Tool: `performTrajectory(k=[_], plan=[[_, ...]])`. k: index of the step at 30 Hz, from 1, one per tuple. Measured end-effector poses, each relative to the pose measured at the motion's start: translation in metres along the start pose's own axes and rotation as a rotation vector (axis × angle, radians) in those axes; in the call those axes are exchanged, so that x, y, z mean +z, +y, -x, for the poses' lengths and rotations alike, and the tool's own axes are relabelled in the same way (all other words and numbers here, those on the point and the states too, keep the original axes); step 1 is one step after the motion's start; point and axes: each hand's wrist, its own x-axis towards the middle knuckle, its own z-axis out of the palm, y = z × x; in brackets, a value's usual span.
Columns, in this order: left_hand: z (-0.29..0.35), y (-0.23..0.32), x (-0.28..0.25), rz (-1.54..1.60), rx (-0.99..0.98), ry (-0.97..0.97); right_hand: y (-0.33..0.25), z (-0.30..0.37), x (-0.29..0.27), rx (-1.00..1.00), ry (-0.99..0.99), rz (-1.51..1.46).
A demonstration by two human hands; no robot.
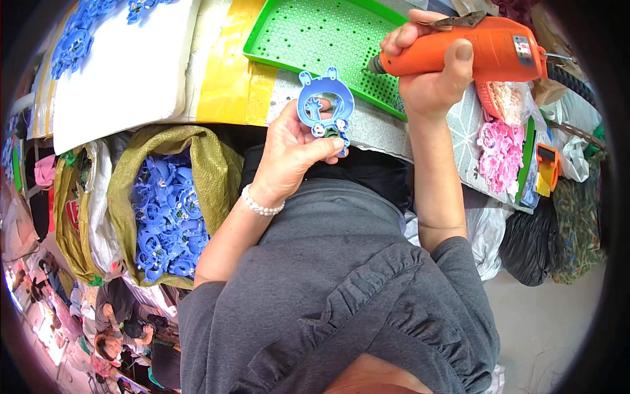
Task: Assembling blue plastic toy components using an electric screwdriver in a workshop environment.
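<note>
My left hand pinches the lower end of a blue plastic animal-shaped frame with two small ears and a round opening. Through that opening a blue inner piece shows, and darker bits sit near my thumb. Wrapped around an orange electric screwdriver is my right hand, up to the right. The tool's dark tip points left over a green perforated tray, apart from the blue frame. A dark cord runs off its back end.
Left of me stands an olive woven sack full of blue plastic parts. A white board with more blue parts lies far left. On the right are pink parts and an orange tape dispenser. Another person sits at lower left.
</note>
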Motion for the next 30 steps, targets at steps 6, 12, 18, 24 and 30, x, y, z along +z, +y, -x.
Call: performTrajectory(k=[6,12,18,24,30], plan=[[0.001,0.0,0.0,-0.009,0.005,0.001,0.0,-0.002,0.0,0.0,0.029,0.017],[0.0,-0.001,0.0,-0.025,0.006,-0.008,-0.002,-0.002,0.001,0.001,0.025,0.044],[-0.001,-0.002,-0.001,-0.038,0.025,-0.014,-0.004,-0.002,-0.002,-0.007,0.055,0.012],[-0.001,-0.003,-0.002,-0.047,0.039,-0.032,-0.015,-0.003,-0.007,-0.086,-0.023,-0.077],[-0.003,-0.002,0.001,-0.059,0.039,-0.051,-0.044,0.002,-0.002,-0.109,-0.172,-0.183]])
